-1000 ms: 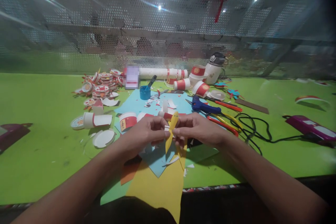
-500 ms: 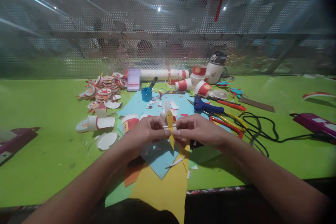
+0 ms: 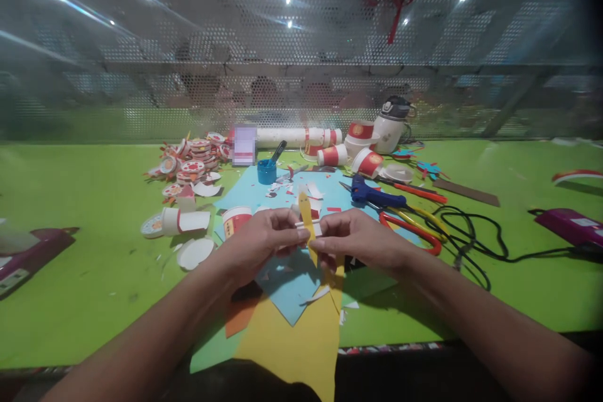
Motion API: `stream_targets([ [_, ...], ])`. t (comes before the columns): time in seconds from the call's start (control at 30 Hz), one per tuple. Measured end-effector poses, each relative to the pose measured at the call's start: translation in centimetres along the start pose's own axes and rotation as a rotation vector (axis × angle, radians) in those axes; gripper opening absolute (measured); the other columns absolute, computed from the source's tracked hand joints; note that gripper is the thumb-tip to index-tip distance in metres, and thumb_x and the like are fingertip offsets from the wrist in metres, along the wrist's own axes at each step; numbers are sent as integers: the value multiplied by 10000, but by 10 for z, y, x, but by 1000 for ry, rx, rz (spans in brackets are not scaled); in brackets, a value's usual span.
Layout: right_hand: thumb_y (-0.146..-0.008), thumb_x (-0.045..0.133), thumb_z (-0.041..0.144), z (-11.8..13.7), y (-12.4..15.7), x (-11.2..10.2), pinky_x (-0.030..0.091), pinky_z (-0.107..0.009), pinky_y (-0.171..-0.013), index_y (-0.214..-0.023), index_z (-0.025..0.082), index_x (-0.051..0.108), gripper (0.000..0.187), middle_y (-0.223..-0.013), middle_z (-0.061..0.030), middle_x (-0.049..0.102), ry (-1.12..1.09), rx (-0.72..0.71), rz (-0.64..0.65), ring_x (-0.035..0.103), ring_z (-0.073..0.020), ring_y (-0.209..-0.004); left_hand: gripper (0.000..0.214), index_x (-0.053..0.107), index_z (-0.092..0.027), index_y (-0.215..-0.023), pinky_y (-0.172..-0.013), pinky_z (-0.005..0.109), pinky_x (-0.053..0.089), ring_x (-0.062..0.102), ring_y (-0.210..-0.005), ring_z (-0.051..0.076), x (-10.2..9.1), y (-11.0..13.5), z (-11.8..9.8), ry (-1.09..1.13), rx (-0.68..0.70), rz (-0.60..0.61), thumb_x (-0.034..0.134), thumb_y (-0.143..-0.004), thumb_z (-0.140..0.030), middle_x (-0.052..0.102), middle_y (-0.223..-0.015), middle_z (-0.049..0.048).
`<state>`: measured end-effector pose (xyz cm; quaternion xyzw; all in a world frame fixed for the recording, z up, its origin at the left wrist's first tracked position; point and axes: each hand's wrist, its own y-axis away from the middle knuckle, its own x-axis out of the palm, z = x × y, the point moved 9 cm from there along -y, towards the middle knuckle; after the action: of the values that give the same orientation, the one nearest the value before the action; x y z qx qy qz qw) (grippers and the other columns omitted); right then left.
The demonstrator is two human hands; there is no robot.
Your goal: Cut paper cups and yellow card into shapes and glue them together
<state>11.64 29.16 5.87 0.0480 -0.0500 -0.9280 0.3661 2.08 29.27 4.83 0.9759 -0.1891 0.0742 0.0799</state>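
Between my hands is a narrow yellow paper cutout (image 3: 307, 213) with small dark marks near its top and a pointed lower end. A thin white strip (image 3: 301, 224) crosses behind it. My left hand (image 3: 277, 235) pinches the cutout and strip from the left side. From the other side, my right hand (image 3: 346, 235) has its thumb and fingers closed on the cutout just below the strip. Under both hands lie blue paper (image 3: 292, 295) and a yellow sheet (image 3: 287, 345) reaching over the table's front edge.
A blue glue gun (image 3: 377, 191) and red-handled scissors (image 3: 409, 232) lie right, near a black cord (image 3: 494, 251). Behind are a blue pot (image 3: 267, 171), paper cups (image 3: 367, 163) and a bottle (image 3: 392, 129). Left sits a pile of red-and-white paper discs (image 3: 198, 154).
The yellow cutout has tilted slightly, its lower tip swinging right. Both hands keep their grip on it. The whole view has shifted a little.
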Motion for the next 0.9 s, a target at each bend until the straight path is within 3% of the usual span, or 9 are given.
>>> stream_targets([
  [0.3, -742, 695, 383, 6, 3, 0, 413, -208, -514, -665, 121, 615, 285, -571, 10, 601, 72, -26, -38, 542, -79, -504, 222, 558, -140, -673, -523, 222, 249, 382, -532, 62, 0, 0, 0, 25, 10, -20, 757, -624, -227, 482, -579, -43],
  [0.5, -703, 715, 454, 6, 4, 0, 411, -225, -515, -698, 113, 631, 351, -561, -2, 620, 97, -18, -48, 544, -90, -490, 178, 566, -149, -699, -544, 233, 239, 381, -561, 71, 4, 0, -1, -5, 42, 25, 714, -680, -246, 482, -622, -32],
  [0.9, -693, 731, 424, 2, 2, 2, 412, -218, -507, -685, 119, 641, 318, -546, 10, 625, 105, -22, -42, 540, -82, -476, 241, 527, -155, -655, -539, 246, 216, 347, -521, 70, 4, -1, -1, -70, 77, 9, 711, -670, -311, 469, -586, -38],
])
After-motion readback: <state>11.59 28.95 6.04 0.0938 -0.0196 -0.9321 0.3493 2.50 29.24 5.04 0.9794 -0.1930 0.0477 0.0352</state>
